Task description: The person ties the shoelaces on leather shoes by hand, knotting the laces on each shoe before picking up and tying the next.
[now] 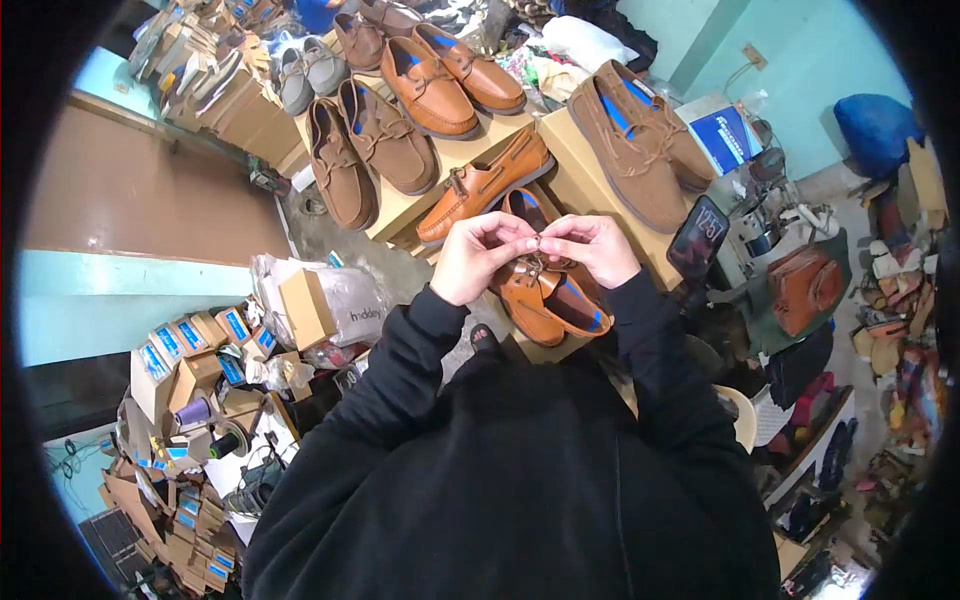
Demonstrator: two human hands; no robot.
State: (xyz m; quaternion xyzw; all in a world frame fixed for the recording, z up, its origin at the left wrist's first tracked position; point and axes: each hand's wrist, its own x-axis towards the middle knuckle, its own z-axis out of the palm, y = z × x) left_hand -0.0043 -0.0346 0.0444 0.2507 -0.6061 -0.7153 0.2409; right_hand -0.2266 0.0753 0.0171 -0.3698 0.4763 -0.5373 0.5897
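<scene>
The left hand (478, 258) and right hand (598, 252) are meeting at the fingertips, apparently pinching a thin brown leather lace (537, 244) above a glossy tan leather boat shoe (530, 308), which is lying just before the torso. The lace is probably feeling light and limp, suiting a hold near its tip; the shoe's sole is likely giving firmer purchase. Beyond, a second tan leather shoe (490, 188) is crowding the brown cardboard surface (568, 160); more room is opening nearward.
</scene>
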